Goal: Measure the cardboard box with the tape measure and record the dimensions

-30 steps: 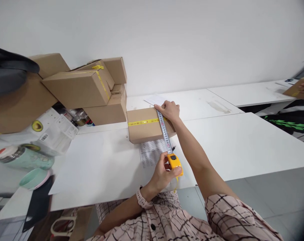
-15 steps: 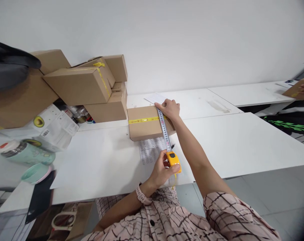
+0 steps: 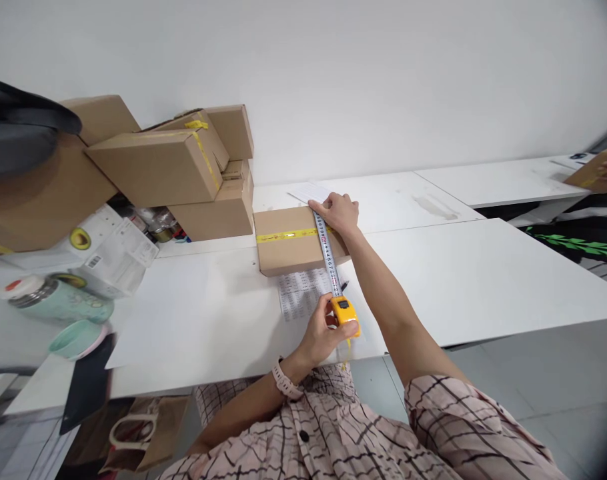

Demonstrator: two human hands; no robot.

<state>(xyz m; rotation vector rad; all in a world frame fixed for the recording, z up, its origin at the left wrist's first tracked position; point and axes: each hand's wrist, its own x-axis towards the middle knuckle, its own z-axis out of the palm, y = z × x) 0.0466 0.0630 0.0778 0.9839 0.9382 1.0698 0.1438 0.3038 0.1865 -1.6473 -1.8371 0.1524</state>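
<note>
A small cardboard box (image 3: 288,247) sealed with yellow tape lies on the white table (image 3: 458,280). My right hand (image 3: 338,212) rests on the box's far right corner and pins the end of the tape blade (image 3: 327,253) there. The blade runs across the box top toward me. My left hand (image 3: 323,333) grips the yellow tape measure case (image 3: 345,312) just in front of the box. A printed sheet (image 3: 303,297) lies under the blade and case.
Stacked cardboard boxes (image 3: 173,167) stand at the left by the wall. A teal flask (image 3: 58,300), a teal cup (image 3: 76,337) and white cartons (image 3: 113,257) lie at the left. A slip of paper (image 3: 311,193) lies behind the box. Another person's hand holds a box (image 3: 593,170) at far right.
My left hand has drawn the yellow case a little closer to the box, shortening the exposed blade. My right hand stays pinned on the box.
</note>
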